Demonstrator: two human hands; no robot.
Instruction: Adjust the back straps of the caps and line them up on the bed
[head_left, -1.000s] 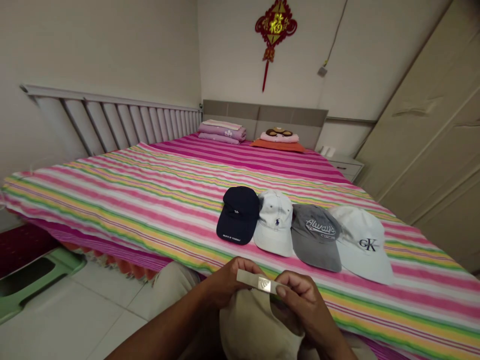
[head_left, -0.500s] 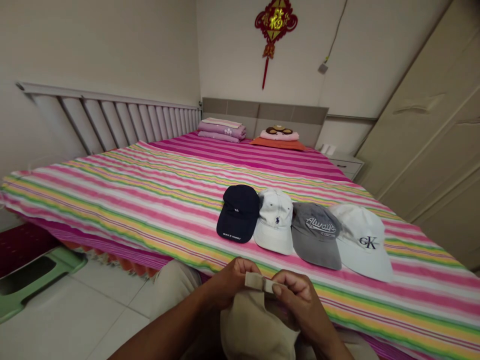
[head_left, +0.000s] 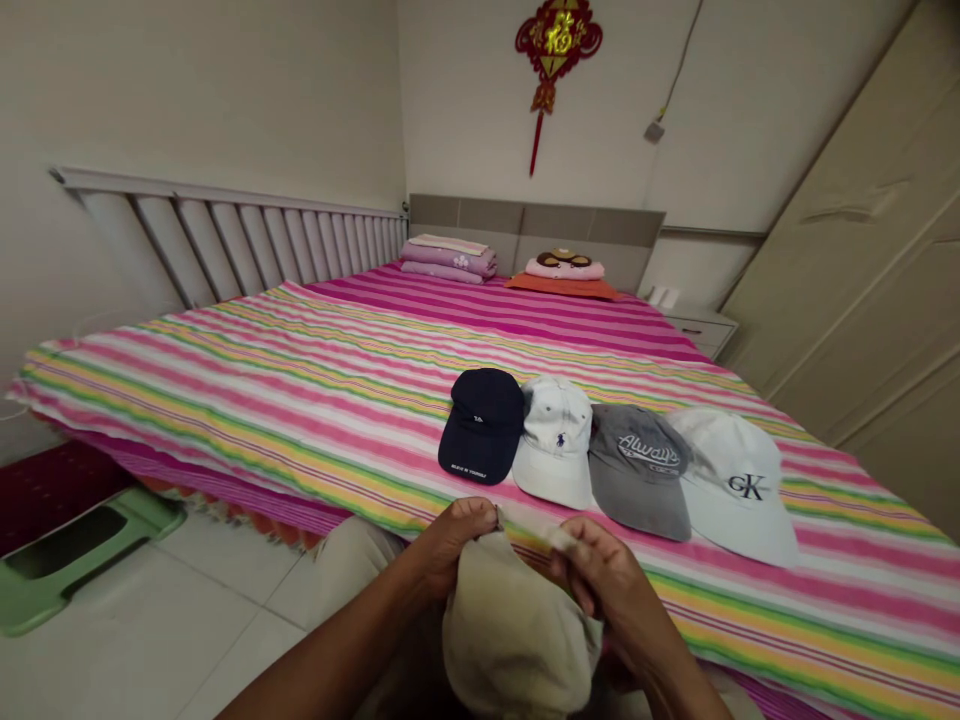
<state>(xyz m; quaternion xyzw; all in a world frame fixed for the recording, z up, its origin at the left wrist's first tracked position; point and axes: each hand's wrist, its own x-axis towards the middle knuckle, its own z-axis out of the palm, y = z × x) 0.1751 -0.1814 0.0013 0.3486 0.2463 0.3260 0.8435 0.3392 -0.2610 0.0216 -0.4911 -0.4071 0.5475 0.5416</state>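
Note:
A beige baseball cap (head_left: 517, 630) is held up over my lap at the bed's near edge, its back opening toward the bed. My left hand (head_left: 457, 545) is closed on the cap's left back edge, beside the strap. Between thumb and fingers my right hand (head_left: 607, 575) pinches the free end of the strap (head_left: 532, 522), which is blurred and stretches between both hands. Beyond them, a navy cap (head_left: 482, 425), a white cap (head_left: 553, 440), a grey cap (head_left: 637, 470) and a white CK cap (head_left: 739, 485) lie side by side, brims toward me.
The caps lie on a bed with a striped sheet (head_left: 262, 380). Folded purple bedding (head_left: 450, 260) and a pink folded pile (head_left: 566, 268) sit by the headboard (head_left: 600, 235). A green stool (head_left: 82, 550) stands at left, a bedside cabinet (head_left: 701, 330) at far right.
My right hand has drawn the strap end out to the right, and the strap now spans between the hands. My left hand has risen slightly, and the cap has turned.

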